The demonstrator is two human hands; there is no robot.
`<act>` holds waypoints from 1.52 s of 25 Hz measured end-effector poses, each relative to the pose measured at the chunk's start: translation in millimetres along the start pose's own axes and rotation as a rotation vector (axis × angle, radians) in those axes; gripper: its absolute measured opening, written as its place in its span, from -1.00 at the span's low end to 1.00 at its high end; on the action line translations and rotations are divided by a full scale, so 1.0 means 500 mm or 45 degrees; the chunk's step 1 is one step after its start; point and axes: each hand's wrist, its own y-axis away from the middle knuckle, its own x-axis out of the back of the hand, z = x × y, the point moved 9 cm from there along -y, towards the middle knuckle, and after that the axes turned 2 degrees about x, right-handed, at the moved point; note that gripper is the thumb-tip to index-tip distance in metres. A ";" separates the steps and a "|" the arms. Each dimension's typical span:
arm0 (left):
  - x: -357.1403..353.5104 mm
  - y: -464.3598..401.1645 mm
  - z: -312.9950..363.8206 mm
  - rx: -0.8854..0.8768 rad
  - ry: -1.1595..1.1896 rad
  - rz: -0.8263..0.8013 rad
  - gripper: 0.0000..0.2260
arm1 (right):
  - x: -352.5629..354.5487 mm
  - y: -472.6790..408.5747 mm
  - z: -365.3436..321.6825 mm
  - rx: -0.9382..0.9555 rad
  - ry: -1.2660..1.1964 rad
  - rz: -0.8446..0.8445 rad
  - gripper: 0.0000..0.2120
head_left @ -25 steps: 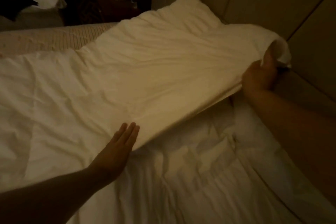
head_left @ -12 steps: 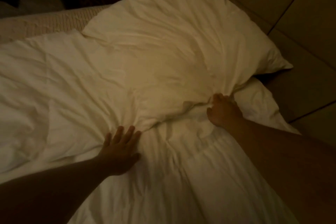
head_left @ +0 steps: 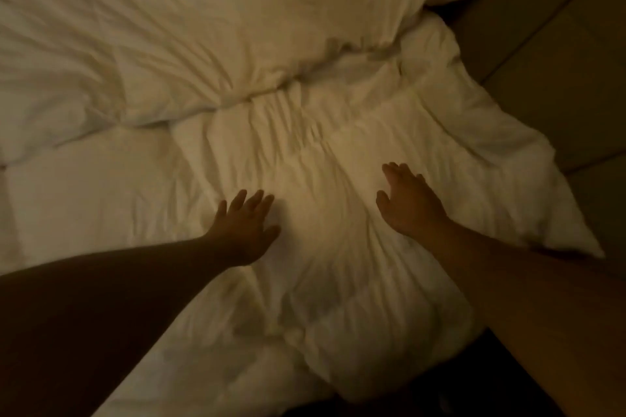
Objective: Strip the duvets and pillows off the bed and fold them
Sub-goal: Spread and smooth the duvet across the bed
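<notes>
two bare forearms, sleeveless (no rings or watch visible), left hand (head_left: 244, 230) and right hand (head_left: 408, 205).

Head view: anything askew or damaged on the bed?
No damage or spill. The white duvet lies rumpled, its folded-over layer skewed with a bunched edge across the middle. Left hand and right hand are open over it.

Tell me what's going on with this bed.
A person is folding a white duvet on the bed. Both hands are open: the left hand lies flat on the lower layer, and the right hand is spread over it, near or on the fabric. A folded-over layer lies bunched across the top. Nothing is gripped now.
</notes>
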 end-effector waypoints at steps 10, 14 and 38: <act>-0.278 0.257 0.202 -0.163 -0.042 -0.156 -0.21 | -0.114 0.427 0.189 -0.398 -0.251 -0.016 -0.43; -0.317 0.235 0.294 -0.198 -0.055 -0.140 -0.24 | -0.112 0.463 0.292 -0.521 -0.446 0.105 -0.42; -0.360 0.024 0.710 0.111 0.115 0.142 -0.13 | -0.309 0.264 0.781 -1.252 -2.189 0.408 -0.65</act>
